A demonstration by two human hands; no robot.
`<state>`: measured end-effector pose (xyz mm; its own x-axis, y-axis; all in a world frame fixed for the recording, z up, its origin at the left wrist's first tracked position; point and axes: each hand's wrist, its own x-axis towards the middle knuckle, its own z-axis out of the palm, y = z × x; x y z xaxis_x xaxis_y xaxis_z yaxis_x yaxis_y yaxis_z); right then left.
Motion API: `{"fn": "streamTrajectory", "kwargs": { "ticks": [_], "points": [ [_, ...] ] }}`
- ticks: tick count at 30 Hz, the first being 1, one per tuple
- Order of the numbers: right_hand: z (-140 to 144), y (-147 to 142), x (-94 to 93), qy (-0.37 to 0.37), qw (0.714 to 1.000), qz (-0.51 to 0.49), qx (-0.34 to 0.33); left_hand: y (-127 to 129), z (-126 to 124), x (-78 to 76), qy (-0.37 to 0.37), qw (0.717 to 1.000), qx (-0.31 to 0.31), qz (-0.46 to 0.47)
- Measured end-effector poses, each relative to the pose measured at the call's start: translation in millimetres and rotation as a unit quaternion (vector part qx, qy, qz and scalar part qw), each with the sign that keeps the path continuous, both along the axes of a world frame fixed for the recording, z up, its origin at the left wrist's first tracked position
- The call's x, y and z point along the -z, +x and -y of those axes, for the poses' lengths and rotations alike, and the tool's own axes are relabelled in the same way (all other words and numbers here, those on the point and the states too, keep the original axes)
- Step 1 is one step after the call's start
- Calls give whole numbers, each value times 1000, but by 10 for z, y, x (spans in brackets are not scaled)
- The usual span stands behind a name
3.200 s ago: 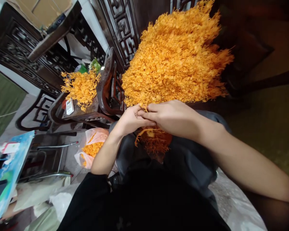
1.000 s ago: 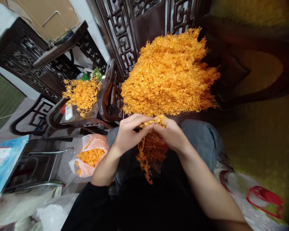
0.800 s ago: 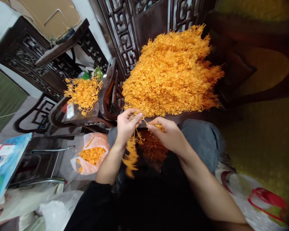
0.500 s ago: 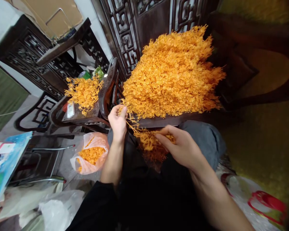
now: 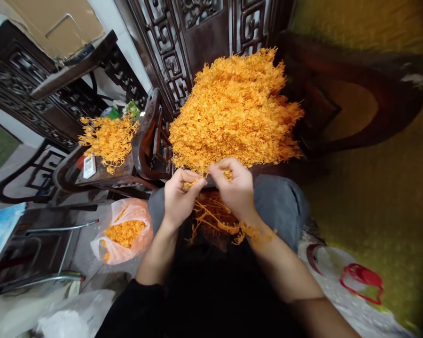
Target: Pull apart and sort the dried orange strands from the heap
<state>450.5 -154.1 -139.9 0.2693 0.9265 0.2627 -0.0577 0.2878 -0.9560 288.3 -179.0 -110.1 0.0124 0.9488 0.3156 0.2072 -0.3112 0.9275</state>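
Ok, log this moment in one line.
left hand: pinching orange sprig | right hand: pinching same sprig | big orange pile: just beyond | bag: floor, left

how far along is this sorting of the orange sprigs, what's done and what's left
Looks done: some orange bits sit in the plastic bag on the floor, and a small pile lies on the side table. In hand: the left hand and right hand pinch one sprig between them. Left: the big heap, by far the largest share.

- My left hand (image 5: 178,197) and right hand (image 5: 234,188), apart a moment ago, now meet at six o'clock of the orange heap (image 5: 232,112).
- Both pinch one orange sprig (image 5: 197,180) again.
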Motion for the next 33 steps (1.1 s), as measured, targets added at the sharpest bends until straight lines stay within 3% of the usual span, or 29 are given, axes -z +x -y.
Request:
{"fn": "streamTrajectory", "kwargs": {
  "ticks": [2,4,8,12,15,17,18,21,24,29,33],
  "points": [
    [-83,106,80,-9,992,-121,44,-96,23,46,-19,998,1,65],
    [-108,209,129,-21,986,-167,13,-169,33,91,-51,994,13,94],
    [15,198,69,-41,982,-70,-170,-156,12,117,-87,992,65,61],
    [-2,96,-30,-24,972,6,-236,-87,-5,61,-87,989,119,-1],
    [-176,173,10,-17,990,-75,-122,-116,8,72,-95,987,131,-16],
    [-245,263,58,-21,989,-148,-11,-150,11,125,-117,988,104,15],
    [-238,296,72,-25,989,-145,7,-158,4,158,-131,987,82,37],
    [-40,277,54,1,998,21,-62,-121,-55,243,-165,982,7,89],
    [232,124,1,85,970,191,-121,-33,-125,264,-178,978,-24,103],
    [316,-32,91,126,931,324,-112,15,-60,143,-264,945,90,169],
    [225,-1,223,126,941,311,-41,-25,66,-13,-269,937,101,196]
  ]
}}
